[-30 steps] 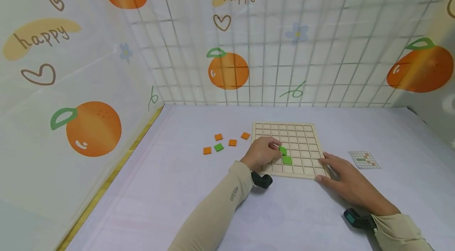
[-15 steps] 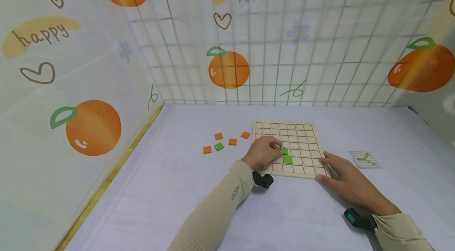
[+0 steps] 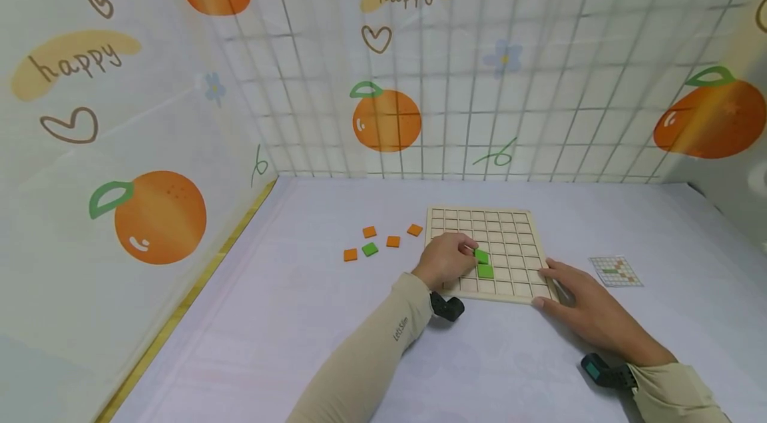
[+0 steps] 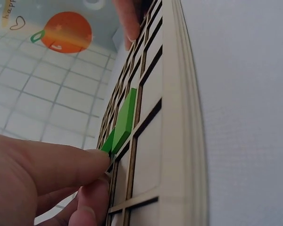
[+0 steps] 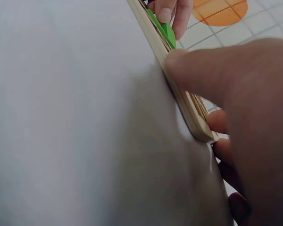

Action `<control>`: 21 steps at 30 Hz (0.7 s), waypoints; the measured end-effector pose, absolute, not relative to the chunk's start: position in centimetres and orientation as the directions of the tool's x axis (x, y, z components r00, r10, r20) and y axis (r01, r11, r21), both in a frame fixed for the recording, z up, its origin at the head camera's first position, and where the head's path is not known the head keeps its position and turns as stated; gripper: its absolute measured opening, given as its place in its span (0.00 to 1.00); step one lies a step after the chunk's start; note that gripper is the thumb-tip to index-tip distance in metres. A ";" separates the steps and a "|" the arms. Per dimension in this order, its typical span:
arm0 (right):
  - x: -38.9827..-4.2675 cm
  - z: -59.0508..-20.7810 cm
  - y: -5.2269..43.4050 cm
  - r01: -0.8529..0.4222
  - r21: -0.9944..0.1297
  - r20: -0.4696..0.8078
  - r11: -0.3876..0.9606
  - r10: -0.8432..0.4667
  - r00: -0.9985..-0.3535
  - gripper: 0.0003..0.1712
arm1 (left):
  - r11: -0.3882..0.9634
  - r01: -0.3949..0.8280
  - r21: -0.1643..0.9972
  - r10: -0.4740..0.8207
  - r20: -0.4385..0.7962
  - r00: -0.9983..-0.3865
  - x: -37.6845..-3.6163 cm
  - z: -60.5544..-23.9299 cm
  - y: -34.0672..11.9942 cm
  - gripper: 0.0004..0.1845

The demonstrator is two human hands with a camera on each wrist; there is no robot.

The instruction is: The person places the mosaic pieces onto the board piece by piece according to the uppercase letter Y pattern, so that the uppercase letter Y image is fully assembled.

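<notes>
The left hand (image 3: 446, 260), nearer, pinches a green square tile (image 3: 482, 256) on its right, just beyond the second green tile (image 3: 485, 272) on the pale wooden grid board (image 3: 509, 224); the right hand (image 3: 587, 306) touches the board's corner, fingers extended.

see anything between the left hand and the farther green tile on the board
No, nothing visible: the left hand pinches the farther green tile; the nearer green tile is beside it, not between.
</notes>
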State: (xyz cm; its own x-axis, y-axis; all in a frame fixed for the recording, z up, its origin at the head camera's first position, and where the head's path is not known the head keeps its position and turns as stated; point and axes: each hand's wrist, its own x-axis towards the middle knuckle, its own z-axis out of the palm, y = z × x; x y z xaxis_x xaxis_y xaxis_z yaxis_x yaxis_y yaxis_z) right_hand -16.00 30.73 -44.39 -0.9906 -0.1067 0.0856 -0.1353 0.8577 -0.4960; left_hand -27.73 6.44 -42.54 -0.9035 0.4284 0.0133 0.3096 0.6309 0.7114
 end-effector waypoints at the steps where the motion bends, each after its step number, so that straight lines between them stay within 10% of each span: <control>1: -16.0 -44.4 30.7 -0.133 -0.496 0.083 0.858 -0.106 -0.991 0.46 | 0.638 0.314 0.703 0.429 0.015 -0.903 -27.7 -42.6 6.5 0.11; 21: -16.0 -44.4 30.8 -0.150 -0.502 0.097 0.852 -0.116 -0.988 0.45 | 0.683 0.317 0.658 0.417 0.005 -0.909 -27.7 -42.2 6.9 0.10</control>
State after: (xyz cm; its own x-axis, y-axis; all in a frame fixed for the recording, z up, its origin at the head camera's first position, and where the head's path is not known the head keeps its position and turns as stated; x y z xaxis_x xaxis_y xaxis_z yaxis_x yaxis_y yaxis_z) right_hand -15.99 30.77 -44.43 -0.9884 -0.1163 0.0973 -0.1496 0.8519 -0.5019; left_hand -27.69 6.95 -42.21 -0.9089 0.4169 0.0051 0.3170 0.6832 0.6578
